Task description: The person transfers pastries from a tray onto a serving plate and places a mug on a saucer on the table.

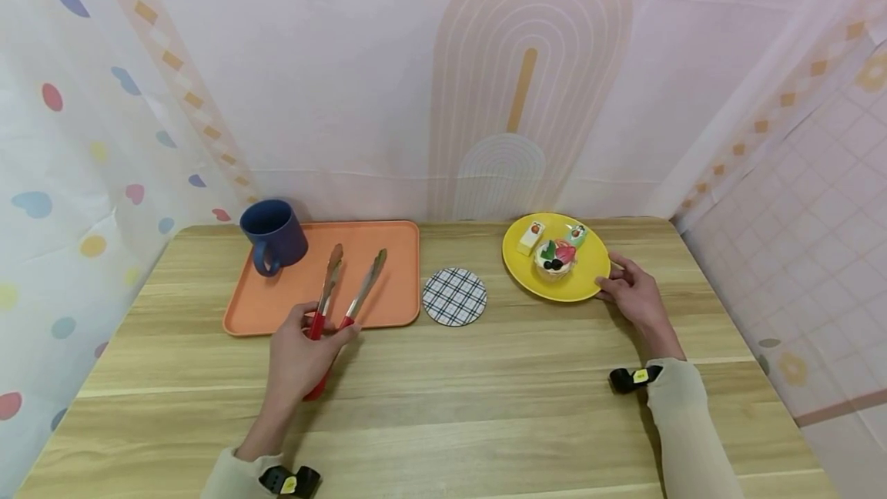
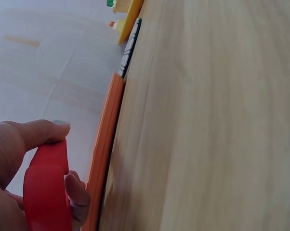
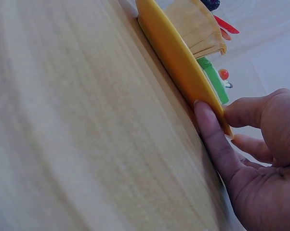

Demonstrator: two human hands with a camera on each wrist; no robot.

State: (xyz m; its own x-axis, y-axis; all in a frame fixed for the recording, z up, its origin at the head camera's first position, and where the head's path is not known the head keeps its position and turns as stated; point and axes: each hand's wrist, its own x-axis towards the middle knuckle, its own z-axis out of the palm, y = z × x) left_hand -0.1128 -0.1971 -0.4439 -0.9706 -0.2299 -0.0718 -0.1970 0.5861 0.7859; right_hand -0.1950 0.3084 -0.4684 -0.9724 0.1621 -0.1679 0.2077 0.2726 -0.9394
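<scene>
Red-handled tongs point(image 1: 341, 297) are gripped at their handle end by the left hand point(image 1: 302, 356), arms spread and tips over the orange tray point(image 1: 398, 249) beside a blue mug point(image 1: 273, 236), while the right hand point(image 1: 636, 296) pinches the yellow plate point(image 1: 589, 276) rim on the wooden table point(image 1: 485, 391).

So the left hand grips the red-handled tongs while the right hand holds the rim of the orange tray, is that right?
Not quite: the right hand holds the rim of the yellow plate, not the orange tray, as the head view shows. The left hand does grip the red-handled tongs.
</scene>
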